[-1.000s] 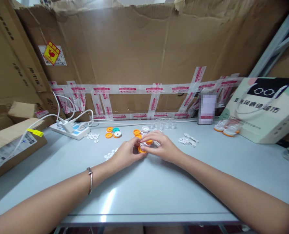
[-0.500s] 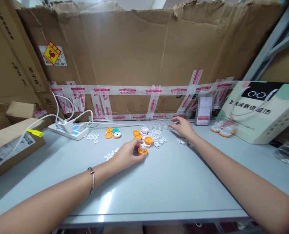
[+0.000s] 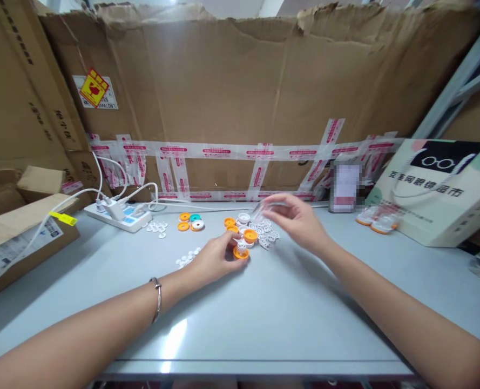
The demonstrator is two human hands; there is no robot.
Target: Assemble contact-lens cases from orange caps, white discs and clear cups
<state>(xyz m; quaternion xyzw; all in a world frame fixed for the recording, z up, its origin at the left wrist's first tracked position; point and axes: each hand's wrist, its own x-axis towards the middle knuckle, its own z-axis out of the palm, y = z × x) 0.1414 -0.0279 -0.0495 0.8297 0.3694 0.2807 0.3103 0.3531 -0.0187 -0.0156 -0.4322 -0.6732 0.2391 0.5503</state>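
My left hand (image 3: 215,258) rests on the grey table (image 3: 264,319), fingers closed on an orange disc (image 3: 241,253) with a small white part on top of it. My right hand (image 3: 298,220) hovers above the table, right of a heap of small white plastic parts (image 3: 267,235), and pinches a small clear plastic piece (image 3: 264,207), blurred by motion. More orange and white discs (image 3: 240,222) lie just behind the left hand's fingertips.
Orange, teal and white discs (image 3: 190,221) and scattered white parts (image 3: 188,257) lie left of centre. A white power strip (image 3: 118,214) with cables sits at back left, cardboard boxes (image 3: 17,237) at far left, a printed box (image 3: 438,189) at right. A taped cardboard wall closes the back.
My right hand left the orange disc, reached to the clear pieces at the back, and now comes back toward the centre holding one. My left hand stayed on the disc.
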